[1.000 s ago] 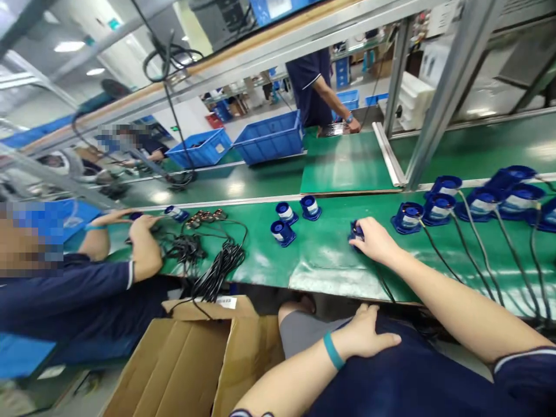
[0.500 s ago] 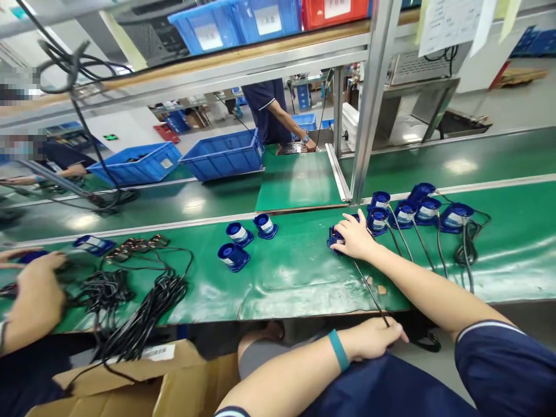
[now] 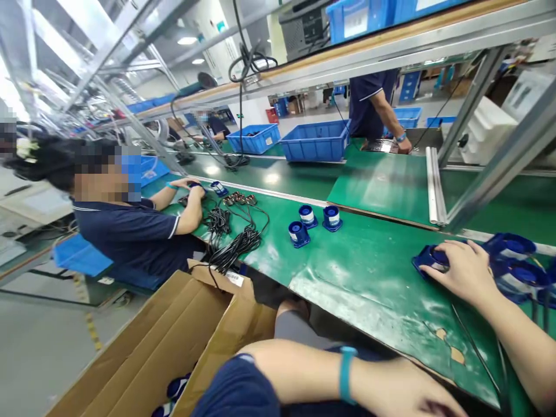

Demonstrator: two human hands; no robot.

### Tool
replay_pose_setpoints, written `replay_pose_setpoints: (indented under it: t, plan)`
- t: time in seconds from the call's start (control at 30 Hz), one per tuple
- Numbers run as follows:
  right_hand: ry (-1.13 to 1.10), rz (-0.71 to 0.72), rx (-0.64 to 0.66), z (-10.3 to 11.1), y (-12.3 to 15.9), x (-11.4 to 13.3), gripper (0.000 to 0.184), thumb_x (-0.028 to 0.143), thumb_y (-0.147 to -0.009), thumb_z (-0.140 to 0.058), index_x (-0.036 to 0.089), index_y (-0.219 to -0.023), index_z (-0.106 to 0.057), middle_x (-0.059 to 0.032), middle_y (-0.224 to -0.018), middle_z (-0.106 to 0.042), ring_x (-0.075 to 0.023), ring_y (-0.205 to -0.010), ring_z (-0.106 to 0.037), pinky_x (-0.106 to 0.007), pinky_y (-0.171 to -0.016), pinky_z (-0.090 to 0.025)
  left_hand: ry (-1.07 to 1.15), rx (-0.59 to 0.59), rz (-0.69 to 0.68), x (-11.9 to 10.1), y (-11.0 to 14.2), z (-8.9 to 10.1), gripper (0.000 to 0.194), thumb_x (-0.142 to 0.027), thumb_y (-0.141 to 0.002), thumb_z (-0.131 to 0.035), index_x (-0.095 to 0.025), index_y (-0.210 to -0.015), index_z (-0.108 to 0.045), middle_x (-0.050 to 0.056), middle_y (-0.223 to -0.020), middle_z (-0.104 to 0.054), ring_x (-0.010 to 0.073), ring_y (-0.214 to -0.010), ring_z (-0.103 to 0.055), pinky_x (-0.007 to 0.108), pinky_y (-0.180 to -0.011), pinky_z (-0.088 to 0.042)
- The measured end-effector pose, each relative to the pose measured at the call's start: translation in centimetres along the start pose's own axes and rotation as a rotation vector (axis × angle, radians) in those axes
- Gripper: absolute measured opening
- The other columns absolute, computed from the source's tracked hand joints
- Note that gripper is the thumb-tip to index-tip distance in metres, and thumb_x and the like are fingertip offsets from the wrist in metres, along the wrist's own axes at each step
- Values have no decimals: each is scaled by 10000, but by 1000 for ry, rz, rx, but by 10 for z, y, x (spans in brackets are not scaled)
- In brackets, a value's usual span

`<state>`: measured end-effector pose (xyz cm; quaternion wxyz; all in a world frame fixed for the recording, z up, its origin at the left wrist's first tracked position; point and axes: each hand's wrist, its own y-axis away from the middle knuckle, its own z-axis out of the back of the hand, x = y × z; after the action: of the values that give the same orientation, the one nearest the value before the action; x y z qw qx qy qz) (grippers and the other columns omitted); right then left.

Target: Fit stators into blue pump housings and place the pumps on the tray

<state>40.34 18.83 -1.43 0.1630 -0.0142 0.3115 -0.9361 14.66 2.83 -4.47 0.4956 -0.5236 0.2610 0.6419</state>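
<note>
My right hand (image 3: 467,269) grips a blue plastic housing (image 3: 428,260) on the green bench, thumb on its near side and fingers over its top. More blue housings (image 3: 515,269) with white labels and cables stand crowded just right of it. A black cable (image 3: 475,344) runs from below my right hand down over the bench edge. My left hand (image 3: 408,388), blurred, is low at the bottom edge with a teal band on its wrist. Its fingers are partly cut off, so I cannot tell whether it holds the cable. Several upright blue housings (image 3: 307,216) stand mid-bench.
A co-worker (image 3: 125,223) sits at the left, hands on a blue part, near bundled black cables (image 3: 237,246). An open cardboard box (image 3: 143,341) with blue parts stands below the bench. Blue bins (image 3: 315,142) and another person's arm (image 3: 388,119) are beyond. A metal post (image 3: 499,124) rises at right.
My view has swung left, bringing the co-worker and the box into sight. My right hand stays on the blue housing. My left hand, earlier pinching the black cable, is now blurred at the bottom edge.
</note>
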Motion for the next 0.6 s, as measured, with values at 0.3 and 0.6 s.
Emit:
replay_pose_setpoints:
  t: [0.3, 0.6]
  plan:
    - [-70, -10, -211, 4, -14, 16, 659, 913, -774, -419, 291, -897, -600, -266, -1190, -633, -447, -1110, -593, -610, -938, -397, -1077, -1143, 1022, 14, 267, 288, 1104, -491, -655, -843, 1, -1494, -320, 339, -1572, -322, 461, -1511, -221, 574, -1212, -233]
    - [-467, 176, -70, 21, -59, 200, 320, 546, -914, -598, 282, -1094, -586, -141, -1270, -635, -333, -1187, -606, -560, -997, -502, -553, -1097, 1045, 28, 294, 329, 453, -349, -669, -813, -112, -1031, -679, 154, -1064, -742, 302, -1030, -676, 346, -892, -509]
